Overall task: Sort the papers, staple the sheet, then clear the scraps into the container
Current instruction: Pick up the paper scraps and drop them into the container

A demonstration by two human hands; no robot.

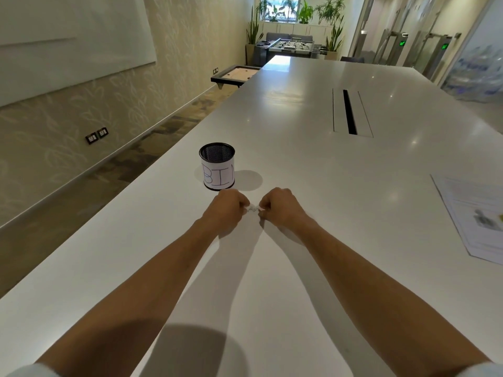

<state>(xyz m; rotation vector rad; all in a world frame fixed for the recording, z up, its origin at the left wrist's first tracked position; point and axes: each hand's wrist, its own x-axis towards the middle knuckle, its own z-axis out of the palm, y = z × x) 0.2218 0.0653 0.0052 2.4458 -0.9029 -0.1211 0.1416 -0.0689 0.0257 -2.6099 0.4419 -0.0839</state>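
Note:
A black mesh cup with a white paper label reading "BIN" (217, 167) stands on the white table (299, 148). Just in front of it, my left hand (227, 206) and my right hand (280, 206) rest on the table close together, both with fingers curled. Between their fingertips lie small white paper scraps (253, 208), pinched from both sides. A stack of printed sheets (476, 219) lies at the right edge of the view, partly cut off. No stapler is in view.
A long cable slot (349, 112) is set into the table's middle, farther back. The table's left edge runs diagonally beside carpeted floor. A low game table (235, 74) and a foosball table (291, 46) stand at the far end.

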